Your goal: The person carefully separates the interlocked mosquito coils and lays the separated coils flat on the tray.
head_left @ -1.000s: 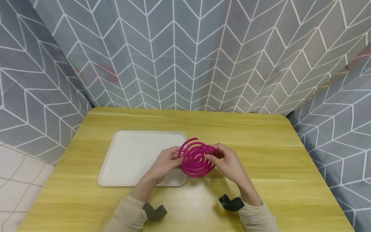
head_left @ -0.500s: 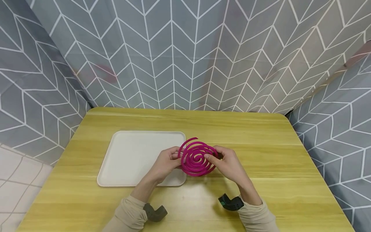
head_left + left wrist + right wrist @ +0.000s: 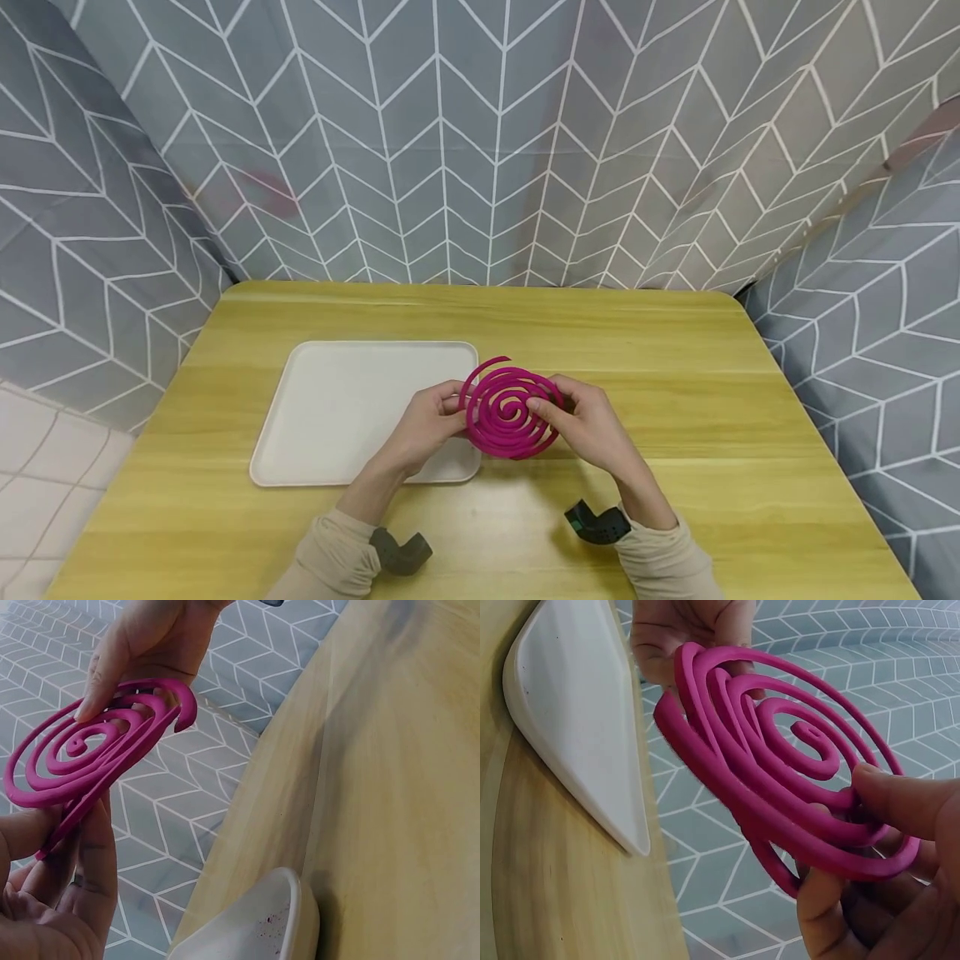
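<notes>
"Curtains [image 3: 480,142], grey with white zigzag lines, hang behind the wooden table [image 3: 637,333]. And on it?"

"A white tray [image 3: 352,408], towards the left."

"Where's the pink coil [image 3: 509,410]?"

"Held up above the table, near the tray's right edge, between both hands."

"Gripped how?"

"The left hand [image 3: 427,425] pinches the left side of its rim. The right hand [image 3: 590,425] has its thumb on the top face, fingers curled underneath."

"And smaller still?"

"A dark gadget [image 3: 401,553] at each wrist."

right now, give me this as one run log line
left hand: holds pink spiral; right hand: pinches pink spiral; pink spiral: above table; white tray: on table
</notes>
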Tool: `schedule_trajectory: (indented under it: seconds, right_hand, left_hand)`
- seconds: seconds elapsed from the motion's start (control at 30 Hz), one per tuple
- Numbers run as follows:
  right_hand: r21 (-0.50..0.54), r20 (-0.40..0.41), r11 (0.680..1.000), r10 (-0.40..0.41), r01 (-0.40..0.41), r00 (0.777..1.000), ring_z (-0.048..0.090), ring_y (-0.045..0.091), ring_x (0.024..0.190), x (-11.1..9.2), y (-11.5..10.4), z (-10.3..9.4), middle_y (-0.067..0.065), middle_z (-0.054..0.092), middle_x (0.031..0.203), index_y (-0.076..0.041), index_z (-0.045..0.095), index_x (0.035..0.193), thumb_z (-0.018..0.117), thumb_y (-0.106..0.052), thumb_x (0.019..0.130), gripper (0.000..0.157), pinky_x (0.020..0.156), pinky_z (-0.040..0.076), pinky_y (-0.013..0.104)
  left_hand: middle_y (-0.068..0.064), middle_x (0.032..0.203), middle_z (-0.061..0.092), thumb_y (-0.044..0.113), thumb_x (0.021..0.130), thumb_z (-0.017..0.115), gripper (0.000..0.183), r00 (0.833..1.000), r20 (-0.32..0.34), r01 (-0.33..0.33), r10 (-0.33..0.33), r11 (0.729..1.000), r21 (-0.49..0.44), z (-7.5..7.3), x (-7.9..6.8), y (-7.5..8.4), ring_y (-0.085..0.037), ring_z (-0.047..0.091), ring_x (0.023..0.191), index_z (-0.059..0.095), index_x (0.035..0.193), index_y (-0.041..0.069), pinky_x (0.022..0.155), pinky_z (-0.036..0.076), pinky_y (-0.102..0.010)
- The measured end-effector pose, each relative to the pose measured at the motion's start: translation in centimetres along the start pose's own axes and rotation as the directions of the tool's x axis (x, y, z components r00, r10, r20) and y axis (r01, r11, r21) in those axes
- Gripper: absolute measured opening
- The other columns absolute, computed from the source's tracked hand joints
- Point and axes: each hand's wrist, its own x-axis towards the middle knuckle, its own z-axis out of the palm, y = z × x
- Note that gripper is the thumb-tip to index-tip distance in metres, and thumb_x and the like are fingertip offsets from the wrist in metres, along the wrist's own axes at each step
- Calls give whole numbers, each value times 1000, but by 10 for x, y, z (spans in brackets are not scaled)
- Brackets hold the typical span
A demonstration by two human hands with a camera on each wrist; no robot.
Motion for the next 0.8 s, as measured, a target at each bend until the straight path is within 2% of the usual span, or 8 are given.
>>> schedule_trajectory:
  seconds: [0.2,0.4,0.8]
  right_hand:
    - [-26,34,1000,-12,13,999,50,8,63,0,-2,-1,-2,58,71,-13,67,93,71,-21,89,9,54,45,20]
    - [-17,85,1000,-11,12,996,54,9,65,0,-2,-2,1,65,76,-12,65,95,69,-20,91,10,56,48,21]
    - [-17,53,999,39,-38,998,56,9,64,-1,-3,-5,1,66,74,-11,66,94,71,-22,90,13,56,50,22]
  left_hand:
    - [-13,97,74,4,96,57,22,999,-31,8,-8,1000,-10,-2,0,-4,-13,71,77,57,115,-7,75,61,-33]
    - [-13,97,74,9,97,56,24,1000,-9,0,0,1000,-2,-4,1,-6,-14,71,77,58,115,-7,76,61,-31]
    - [-17,104,73,10,99,55,25,1000,20,-10,10,1000,0,-2,0,-1,-13,71,80,56,118,-6,78,61,-32]
